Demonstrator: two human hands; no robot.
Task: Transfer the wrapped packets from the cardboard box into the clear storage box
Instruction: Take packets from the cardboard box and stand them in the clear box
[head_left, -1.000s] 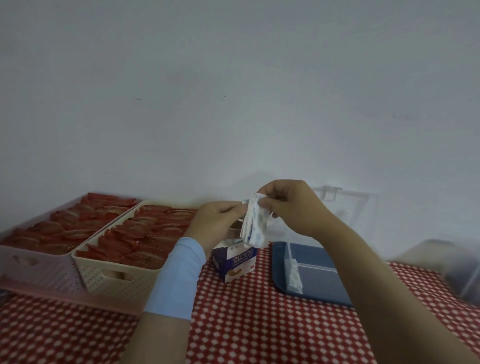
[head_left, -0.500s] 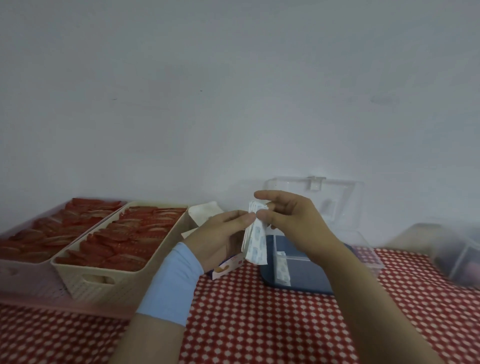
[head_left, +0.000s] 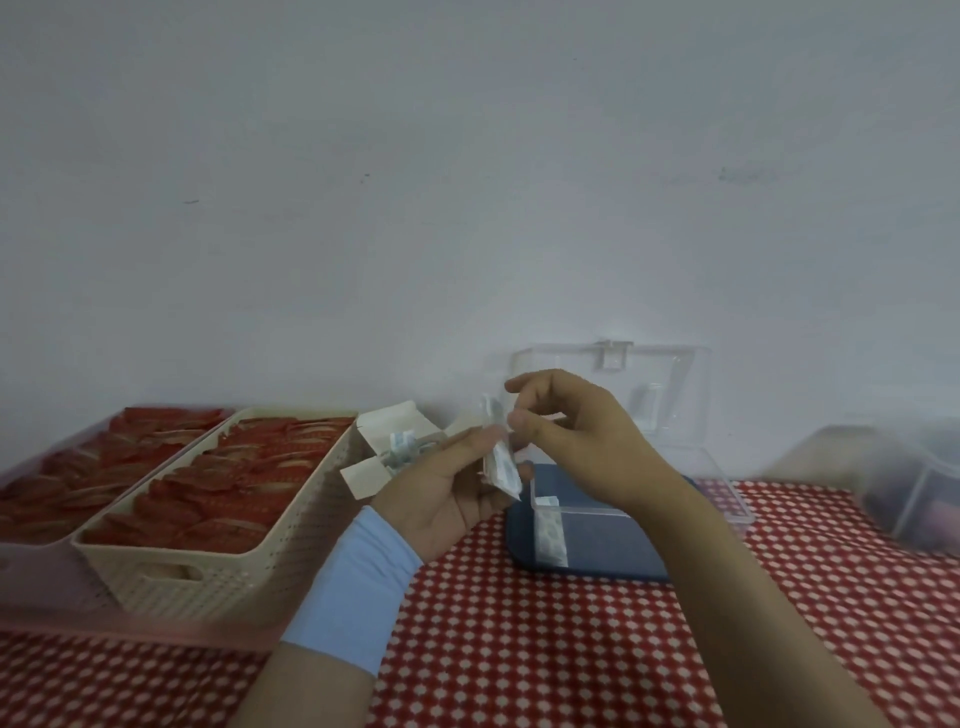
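Packets held above the clear box

Wrapped packets, a small bunch too blurred to count, hang from the left hand, pinched between thumb and fingers. The right hand hovers just beside their top edge, fingers loosely curled, seemingly touching nothing. One packet lies in the one clear storage box, lid up. One cardboard box stands open behind. Two baskets sit left on the worktop.

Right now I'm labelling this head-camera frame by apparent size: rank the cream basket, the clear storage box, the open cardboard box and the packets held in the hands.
1. cream basket
2. clear storage box, lid raised; it stands farther back, so its true size is unsure
3. cardboard box, partly hidden by the left hand
4. held packets
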